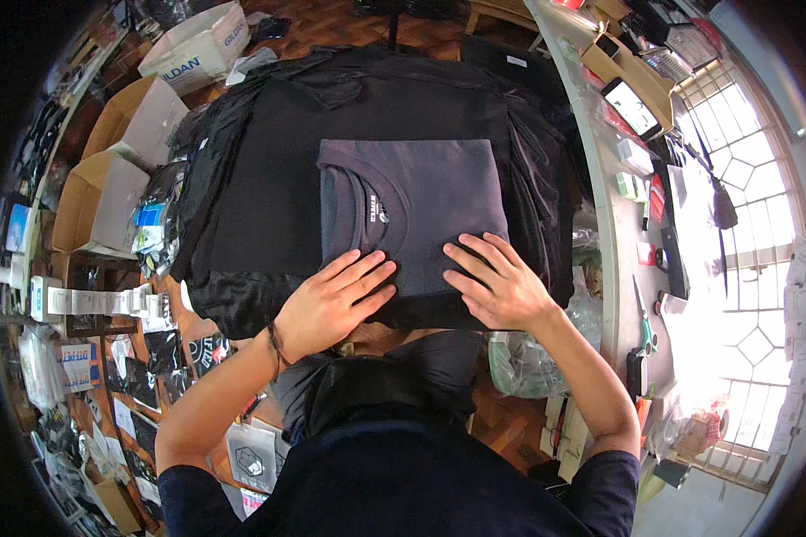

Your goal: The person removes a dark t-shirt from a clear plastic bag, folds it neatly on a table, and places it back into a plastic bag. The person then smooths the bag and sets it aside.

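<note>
A dark grey T-shirt (448,192), folded into a neat rectangle, lies in front of me with its round collar and neck label toward the left. Under it spreads a black cloth (260,179) that drapes over the work surface, bunched along its sides. My left hand (336,300) rests on the shirt's near left corner, fingers stretched out. On the near right part of the shirt my right hand (497,282) lies flat, its fingers spread. Neither hand grips the fabric.
Open cardboard boxes (98,201) stand at the left, with a white carton (197,49) behind them. Along the right runs a narrow counter (604,224) bearing a phone (631,107) and green-handled scissors (645,318). Clear plastic bags (528,358) lie below the counter.
</note>
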Demonstrator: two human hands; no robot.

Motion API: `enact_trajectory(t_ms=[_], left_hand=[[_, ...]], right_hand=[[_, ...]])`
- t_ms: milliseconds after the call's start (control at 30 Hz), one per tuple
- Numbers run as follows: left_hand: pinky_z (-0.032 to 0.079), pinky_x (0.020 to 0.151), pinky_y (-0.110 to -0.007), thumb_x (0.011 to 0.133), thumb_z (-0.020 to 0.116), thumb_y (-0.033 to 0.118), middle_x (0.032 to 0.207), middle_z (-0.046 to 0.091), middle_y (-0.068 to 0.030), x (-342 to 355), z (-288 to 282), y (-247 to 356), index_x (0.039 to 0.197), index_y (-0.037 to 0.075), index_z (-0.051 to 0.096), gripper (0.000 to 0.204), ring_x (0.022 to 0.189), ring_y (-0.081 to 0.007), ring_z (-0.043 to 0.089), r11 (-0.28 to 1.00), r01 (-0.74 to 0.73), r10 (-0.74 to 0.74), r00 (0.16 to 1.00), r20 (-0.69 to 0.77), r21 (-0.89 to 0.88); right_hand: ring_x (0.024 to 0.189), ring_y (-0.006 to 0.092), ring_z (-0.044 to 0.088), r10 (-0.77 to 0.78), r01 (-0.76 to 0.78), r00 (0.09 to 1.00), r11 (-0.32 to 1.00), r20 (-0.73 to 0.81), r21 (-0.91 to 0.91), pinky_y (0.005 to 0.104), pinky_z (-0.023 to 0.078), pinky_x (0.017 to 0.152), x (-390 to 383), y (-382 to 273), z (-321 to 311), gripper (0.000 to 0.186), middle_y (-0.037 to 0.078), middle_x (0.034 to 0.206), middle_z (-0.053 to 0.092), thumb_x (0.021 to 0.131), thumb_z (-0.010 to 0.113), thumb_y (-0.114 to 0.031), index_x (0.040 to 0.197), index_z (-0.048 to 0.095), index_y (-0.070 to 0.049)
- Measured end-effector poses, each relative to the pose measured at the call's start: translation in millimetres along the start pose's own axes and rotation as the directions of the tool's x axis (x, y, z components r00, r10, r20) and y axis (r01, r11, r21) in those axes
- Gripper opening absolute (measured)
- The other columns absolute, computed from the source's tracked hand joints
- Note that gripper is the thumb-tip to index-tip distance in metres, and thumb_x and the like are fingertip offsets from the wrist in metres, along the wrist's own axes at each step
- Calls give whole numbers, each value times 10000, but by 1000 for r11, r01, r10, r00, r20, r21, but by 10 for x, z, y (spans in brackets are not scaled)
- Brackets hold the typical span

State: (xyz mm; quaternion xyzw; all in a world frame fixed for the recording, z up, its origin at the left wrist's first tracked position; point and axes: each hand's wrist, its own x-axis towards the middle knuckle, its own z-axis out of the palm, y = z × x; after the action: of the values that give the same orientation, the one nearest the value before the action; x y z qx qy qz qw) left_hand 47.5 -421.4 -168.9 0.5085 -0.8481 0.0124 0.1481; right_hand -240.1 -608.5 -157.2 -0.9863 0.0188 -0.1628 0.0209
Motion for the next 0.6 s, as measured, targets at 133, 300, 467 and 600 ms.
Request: enact_trajectory(t_ms=[133, 300, 467, 600], left_hand=[[391, 1250, -474, 908, 620, 172, 1552, 586, -112, 51, -45, 17, 1280, 92, 726, 395, 1488, -290, 516, 1000, -15, 15, 1000, 13, 10], [399, 1245, -474, 913, 608, 135, 1537, 592, -111, 136, -82, 169, 1276, 83, 724, 384, 1480, -294, 519, 996, 84, -84, 996, 25, 23], [386, 1258, -479, 904, 613, 90, 1530, 598, -125, 100, -12, 142, 1298, 75, 716, 407, 1485, -304, 515, 995, 98, -98, 995, 12, -20], [386, 1265, -480, 896, 609, 52, 1527, 603, -138, 67, -45, 100, 1316, 63, 708, 432, 1484, -312, 520, 996, 72, -71, 997, 25, -45]], right_hand=[[1327, 322, 637, -117, 109, 992, 981, -42, -162, 463, 549, 1105, -14, 103, 64, 415, 145, 1402, 679, 875, 679, -171, 1261, 724, -26], [1310, 331, 654, -139, 131, 990, 972, -30, -194, 436, 574, 1080, 4, 112, 112, 410, 173, 1368, 690, 893, 645, -168, 1253, 715, 17], [1332, 344, 635, -83, 84, 996, 978, 10, -190, 439, 567, 1093, 23, -8, 31, 449, 179, 1371, 680, 902, 653, -183, 1304, 695, 13], [1338, 365, 624, -69, 62, 997, 984, -35, -166, 453, 562, 1096, 17, -57, 23, 478, 177, 1397, 665, 924, 644, -192, 1373, 672, -30]])
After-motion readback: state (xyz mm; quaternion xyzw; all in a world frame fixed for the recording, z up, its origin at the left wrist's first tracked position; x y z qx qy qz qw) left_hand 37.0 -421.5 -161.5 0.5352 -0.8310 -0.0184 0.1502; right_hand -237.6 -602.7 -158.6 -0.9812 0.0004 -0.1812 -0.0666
